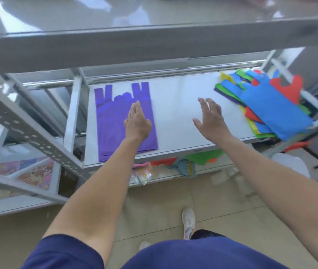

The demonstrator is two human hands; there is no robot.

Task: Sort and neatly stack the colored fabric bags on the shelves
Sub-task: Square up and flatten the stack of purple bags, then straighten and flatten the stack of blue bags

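Note:
A purple fabric bag (pixel 111 123) lies flat at the left end of the white shelf (pixel 179 98), handles pointing to the back. My left hand (pixel 137 121) rests flat on it with straight fingers. My right hand (pixel 210 115) hovers over the bare middle of the shelf, fingers spread and holding nothing. At the right end sits a loose pile of mixed bags (pixel 266 105), with a blue bag (pixel 270 111) on top and red, green, yellow and purple ones under it. Part of the pile hangs over the shelf's right edge.
A grey upper shelf (pixel 154 41) overhangs close above the hands. Perforated metal uprights (pixel 28 131) stand at left. The lower shelf holds green and red bags (pixel 200 157), a small brush (pixel 187 167) and wrapped items. Picture boards (pixel 33 173) sit at lower left. Tiled floor lies below.

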